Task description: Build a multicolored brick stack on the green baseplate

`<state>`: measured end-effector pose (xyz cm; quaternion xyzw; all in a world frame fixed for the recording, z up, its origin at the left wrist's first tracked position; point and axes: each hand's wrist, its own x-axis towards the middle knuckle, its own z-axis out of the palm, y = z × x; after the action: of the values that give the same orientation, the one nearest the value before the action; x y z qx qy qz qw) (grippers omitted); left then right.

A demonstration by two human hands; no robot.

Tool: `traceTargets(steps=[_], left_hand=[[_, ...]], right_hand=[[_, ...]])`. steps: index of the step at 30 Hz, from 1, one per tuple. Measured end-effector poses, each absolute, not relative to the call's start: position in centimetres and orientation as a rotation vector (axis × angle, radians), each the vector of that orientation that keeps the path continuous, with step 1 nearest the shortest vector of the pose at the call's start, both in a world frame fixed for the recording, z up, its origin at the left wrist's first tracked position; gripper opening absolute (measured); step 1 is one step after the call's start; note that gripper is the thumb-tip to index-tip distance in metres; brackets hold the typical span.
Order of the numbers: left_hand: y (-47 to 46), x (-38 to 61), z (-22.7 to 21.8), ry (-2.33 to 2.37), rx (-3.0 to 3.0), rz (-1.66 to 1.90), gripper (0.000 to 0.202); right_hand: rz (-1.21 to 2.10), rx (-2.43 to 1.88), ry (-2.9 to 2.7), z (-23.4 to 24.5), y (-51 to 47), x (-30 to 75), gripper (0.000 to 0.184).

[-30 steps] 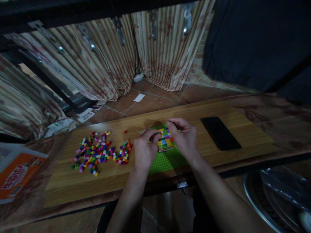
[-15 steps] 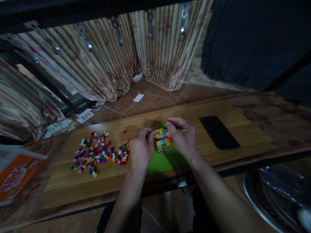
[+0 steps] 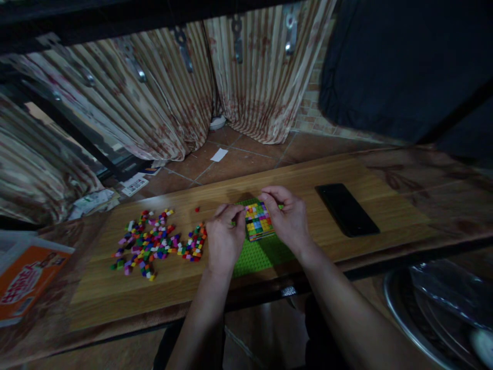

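Observation:
A low block built of small multicoloured toy bricks stands on a green studded baseplate. At the block's left side is my left hand, thumb and forefinger pinched together by its far left corner. My right hand curls at the far right corner, its thumb and forefinger closed close to the top layer. Whatever either pinch holds is too small or hidden to name. The fingers cover parts of the block's left and right edges.
Loose bricks lie scattered on the wooden board to the left, with one red brick apart. A black smartphone rests at the right. An orange-labelled plastic box stands far left, and a metal basin lower right.
My right hand has shifted slightly left over the block's far right corner. My left fingers have tightened slightly beside the block. The bricks and phone stay in place.

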<state>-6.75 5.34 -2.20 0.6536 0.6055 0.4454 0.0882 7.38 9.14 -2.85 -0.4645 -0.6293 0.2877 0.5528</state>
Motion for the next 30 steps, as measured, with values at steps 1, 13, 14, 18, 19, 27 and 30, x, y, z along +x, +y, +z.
traceTargets(steps=[1, 13, 14, 18, 19, 27, 30], left_hand=[[5.3, -6.6, -2.1, 1.817, 1.952, 1.31, 0.014], [5.4, -5.6, -2.9, 1.903, 1.955, 1.23, 0.014], [5.4, -5.6, -2.9, 1.892, 1.957, 1.231, 0.014], [5.3, -5.6, -2.7, 1.867, 1.928, 1.238, 0.012], [5.3, -5.7, -2.7, 1.863, 1.906, 1.244, 0.012], [5.4, -6.4, -3.5, 1.699, 1.595, 1.359, 0.023], [5.7, -6.6, -3.7, 1.621, 1.46, 1.425, 0.023]], right_hand=[[0.68, -1.097, -1.491, -2.8, 9.1, 7.4, 0.017], [0.678, -1.092, -1.464, -2.8, 9.2, 7.4, 0.014], [0.678, -1.093, -1.465, -2.7, 9.1, 7.4, 0.014], [0.684, -1.096, -1.454, -2.6, 9.1, 7.5, 0.013], [0.687, -1.093, -1.449, -2.6, 9.1, 7.5, 0.013], [0.665, -1.102, -1.441, -2.7, 9.3, 7.6, 0.014], [0.662, -1.105, -1.435, -2.7, 9.3, 7.6, 0.014]])
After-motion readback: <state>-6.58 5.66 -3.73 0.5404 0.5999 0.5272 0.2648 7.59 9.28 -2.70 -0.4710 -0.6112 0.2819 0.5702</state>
